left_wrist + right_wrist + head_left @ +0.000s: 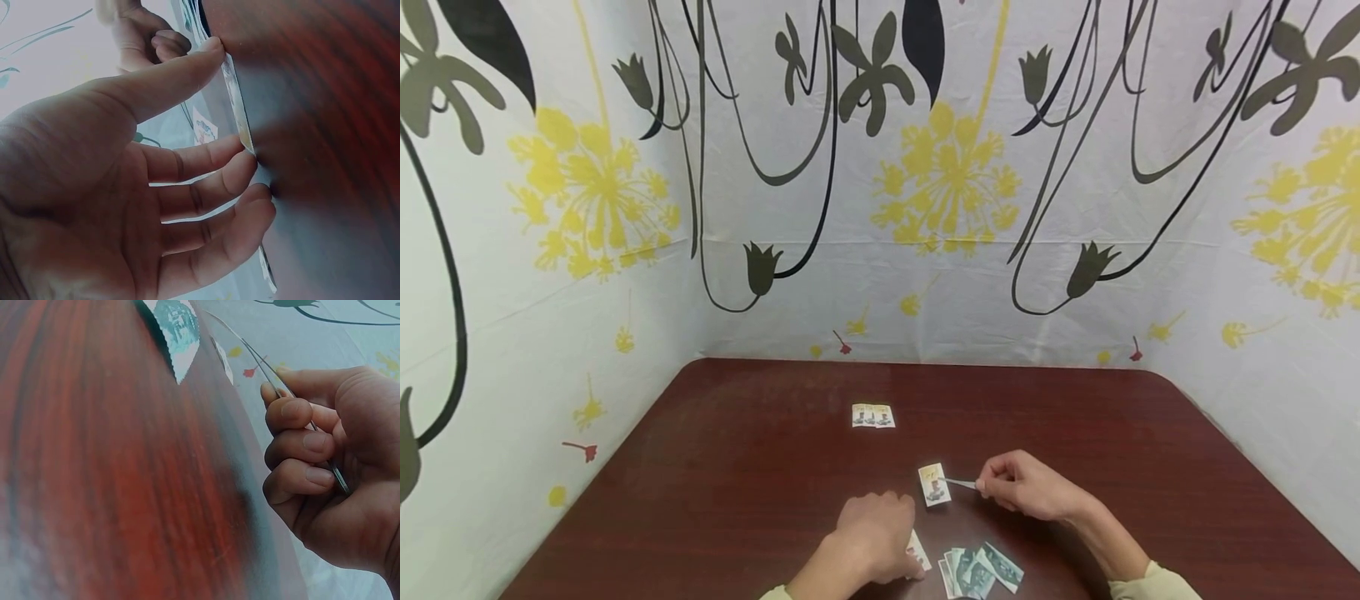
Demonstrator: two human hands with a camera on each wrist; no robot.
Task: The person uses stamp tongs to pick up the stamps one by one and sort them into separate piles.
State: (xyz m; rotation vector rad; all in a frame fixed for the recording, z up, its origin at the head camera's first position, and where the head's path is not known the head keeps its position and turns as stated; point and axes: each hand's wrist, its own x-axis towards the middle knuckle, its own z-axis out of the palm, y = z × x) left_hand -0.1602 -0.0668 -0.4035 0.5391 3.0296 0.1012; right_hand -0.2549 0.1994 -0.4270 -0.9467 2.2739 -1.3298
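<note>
- Metal tweezers [961,483] lie clamped in the right hand [1030,487], thumb and forefinger pinching the legs and the other fingers curled round the rear end.
- Just left of that hand's fingertips is the yellow-and-white perforated stamp [933,486], with the tweezer points over its right part; whether they nip the paper or merely touch it, I cannot tell.
- Beneath the left hand [874,533], a red-printed stamp [917,551] shows past the fingers. Thumb and fingers stand apart, their tips at opposite ends of it; whether they grip its edges, I cannot tell.
- Between the two hands and nearer the body, green stamps [977,575] overlap in a loose fan; the one in the right wrist view has a toothed edge and a curl.
- Beyond both hands, a row of three stamps [873,416] rests on the dark red-brown table [737,467].
- Handling, as I judge it: each stamp should be nearly weightless, thin and bendy, apt to slide on the smooth wood. Teeth and corners would crease or tear first, so the best hold is a light, flat nip just inside a margin, with the paper kept level.
</note>
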